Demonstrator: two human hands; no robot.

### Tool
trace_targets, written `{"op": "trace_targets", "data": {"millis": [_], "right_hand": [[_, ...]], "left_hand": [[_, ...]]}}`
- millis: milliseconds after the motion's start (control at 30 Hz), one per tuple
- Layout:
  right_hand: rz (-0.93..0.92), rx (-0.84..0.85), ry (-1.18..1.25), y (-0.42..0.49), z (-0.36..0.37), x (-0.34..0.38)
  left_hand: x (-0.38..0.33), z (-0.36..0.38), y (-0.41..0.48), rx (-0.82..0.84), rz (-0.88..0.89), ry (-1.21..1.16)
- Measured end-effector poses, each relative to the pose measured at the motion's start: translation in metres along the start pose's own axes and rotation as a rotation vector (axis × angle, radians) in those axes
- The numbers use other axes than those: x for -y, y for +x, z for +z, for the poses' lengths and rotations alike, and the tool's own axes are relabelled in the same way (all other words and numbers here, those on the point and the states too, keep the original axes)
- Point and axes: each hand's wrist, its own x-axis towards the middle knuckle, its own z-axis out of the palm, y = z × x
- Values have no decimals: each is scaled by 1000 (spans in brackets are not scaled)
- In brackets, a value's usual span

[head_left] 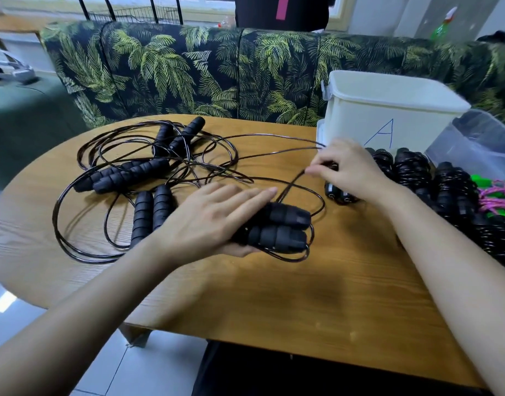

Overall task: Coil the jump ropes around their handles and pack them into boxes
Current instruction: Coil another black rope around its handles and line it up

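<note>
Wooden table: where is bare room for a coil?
Bare: the near wooden table between both forearms, below the black foam handles in the left hand. Crowded: loose black rope tangle at left, coiled black rope bundles at right.

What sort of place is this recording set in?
Probably a home living room used for packing work: a palm-print sofa sits behind the wooden table, with a white box marked A beside coiled jump ropes.

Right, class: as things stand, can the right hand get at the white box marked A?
Probably yes. The white box stands just beyond the right hand with nothing between them, but that hand pinches a rope, so it must let go first. The left hand holds the pair of handles.
</note>
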Motion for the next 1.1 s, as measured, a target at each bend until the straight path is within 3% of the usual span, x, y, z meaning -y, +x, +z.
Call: {"op": "trace_targets", "data": {"millis": [167, 400, 567, 867, 1100], "right_hand": [[-21, -178, -88, 34, 5, 49], [-197, -246, -82, -26, 24, 110], [-86, -194, -78, -75, 21, 89], [-284, -212, -286, -115, 50, 80], [-443, -261, -411, -106, 73, 84]], "left_hand": [[-22, 10, 9, 135, -290, 112], [-14, 15, 16, 234, -600, 204], [-3, 23, 9, 235, -674, 104], [-3, -1, 26, 148, -867, -355], [-29, -1, 34, 47, -764, -534]]}}
